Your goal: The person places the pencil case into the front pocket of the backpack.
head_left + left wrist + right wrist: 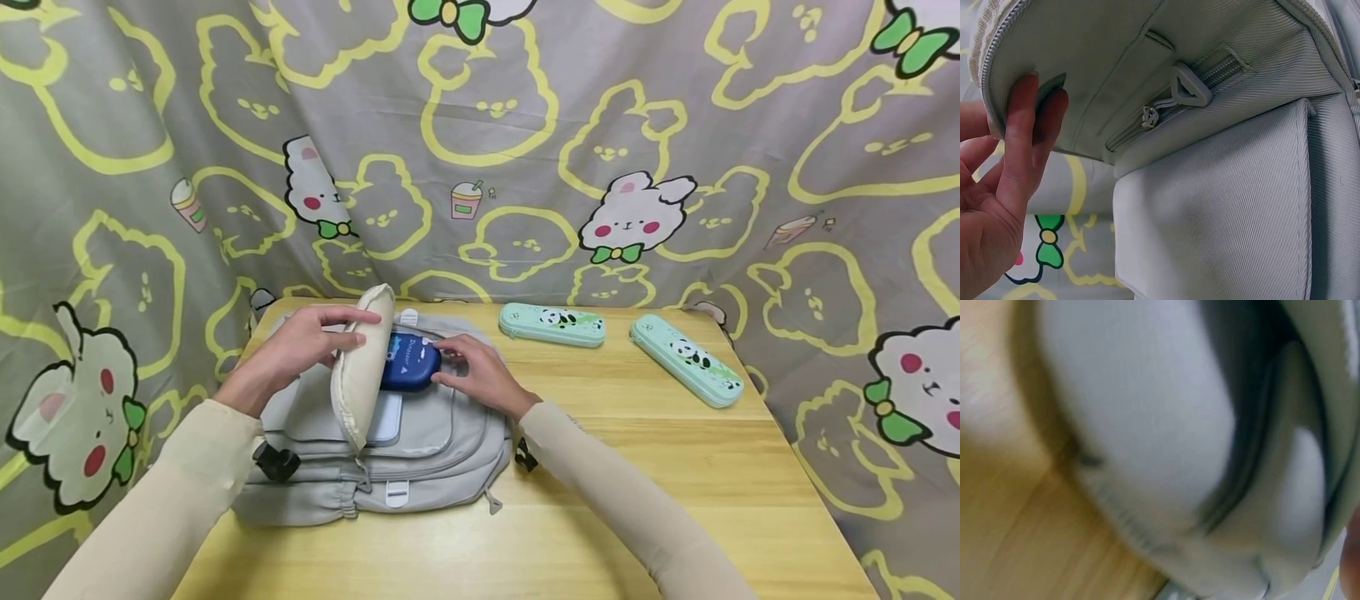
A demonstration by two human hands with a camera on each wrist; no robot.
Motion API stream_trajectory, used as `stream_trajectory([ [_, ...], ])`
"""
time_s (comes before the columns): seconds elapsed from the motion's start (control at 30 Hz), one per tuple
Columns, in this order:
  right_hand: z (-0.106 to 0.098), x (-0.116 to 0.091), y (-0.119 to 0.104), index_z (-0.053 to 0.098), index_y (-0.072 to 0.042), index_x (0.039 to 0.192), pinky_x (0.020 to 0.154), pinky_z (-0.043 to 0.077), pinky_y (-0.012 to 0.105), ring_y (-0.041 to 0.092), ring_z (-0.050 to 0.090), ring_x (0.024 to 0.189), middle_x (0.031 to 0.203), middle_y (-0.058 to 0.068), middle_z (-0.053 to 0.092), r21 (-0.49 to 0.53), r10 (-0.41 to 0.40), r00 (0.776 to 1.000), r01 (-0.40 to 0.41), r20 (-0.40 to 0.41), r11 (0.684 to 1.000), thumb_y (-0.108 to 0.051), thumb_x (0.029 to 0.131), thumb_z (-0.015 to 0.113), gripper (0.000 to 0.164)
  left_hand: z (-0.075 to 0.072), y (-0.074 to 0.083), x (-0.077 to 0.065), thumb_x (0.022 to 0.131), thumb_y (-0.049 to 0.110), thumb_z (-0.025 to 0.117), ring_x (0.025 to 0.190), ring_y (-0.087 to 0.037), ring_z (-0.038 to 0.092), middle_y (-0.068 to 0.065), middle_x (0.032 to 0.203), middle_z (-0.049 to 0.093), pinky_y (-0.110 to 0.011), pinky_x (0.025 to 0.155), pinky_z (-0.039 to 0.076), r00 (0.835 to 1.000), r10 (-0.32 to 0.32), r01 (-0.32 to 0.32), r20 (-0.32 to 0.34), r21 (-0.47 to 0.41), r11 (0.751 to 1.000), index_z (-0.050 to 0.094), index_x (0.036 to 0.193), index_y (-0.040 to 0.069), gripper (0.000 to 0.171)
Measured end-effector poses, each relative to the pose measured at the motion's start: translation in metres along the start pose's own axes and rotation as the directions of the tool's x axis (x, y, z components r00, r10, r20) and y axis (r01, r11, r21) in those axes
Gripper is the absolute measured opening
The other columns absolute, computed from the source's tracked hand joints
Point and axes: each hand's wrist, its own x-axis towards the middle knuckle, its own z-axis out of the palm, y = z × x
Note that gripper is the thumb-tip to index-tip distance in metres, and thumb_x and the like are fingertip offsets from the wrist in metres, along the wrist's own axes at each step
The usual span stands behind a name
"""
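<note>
A grey backpack lies on the table with its cream front flap raised. My left hand pinches the flap's edge; in the left wrist view the fingers grip its zippered rim. My right hand holds the right end of a dark blue case printed "Dinosaur" between thumb and fingers, over the backpack's front. The flap hides the case's left end. A flat, pale thing shows beneath the flap. The right wrist view is blurred, with only a bit of hand at its edge.
Two mint-green panda pencil cases lie on the wooden table to the right of the backpack. Black buckles stick out from the backpack. A patterned curtain hangs behind and along both sides.
</note>
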Motion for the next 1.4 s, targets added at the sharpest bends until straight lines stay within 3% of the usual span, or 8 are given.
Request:
stream_trajectory([
  [0.53, 0.012, 0.018, -0.022, 0.072, -0.010, 0.138, 0.101, 0.059, 0.040, 0.024, 0.073, 0.115, 0.131, 0.009, 0.076, -0.096, -0.002, 1.000, 0.004, 0.021, 0.995, -0.033, 0.094, 0.088, 0.052, 0.001, 0.004, -0.002, 0.106, 0.016, 0.070, 0.125, -0.033, 0.058, -0.017, 0.167, 0.049, -0.034, 0.076, 0.058, 1.000, 0.024, -0.024, -0.009, 0.019, 1.000, 0.070, 0.148, 0.014, 0.042],
  [1.4, 0.013, 0.032, -0.030, 0.073, -0.014, 0.137, 0.106, 0.057, 0.040, 0.024, 0.074, 0.121, 0.138, 0.004, 0.074, -0.160, 0.047, 0.995, -0.032, 0.093, 0.987, -0.044, 0.094, 0.087, 0.054, 0.005, 0.007, 0.003, 0.105, 0.020, 0.072, 0.123, -0.031, 0.059, -0.016, 0.166, 0.051, -0.034, 0.076, 0.058, 0.999, 0.038, -0.038, -0.002, 0.026, 0.999, 0.070, 0.148, 0.016, 0.043],
])
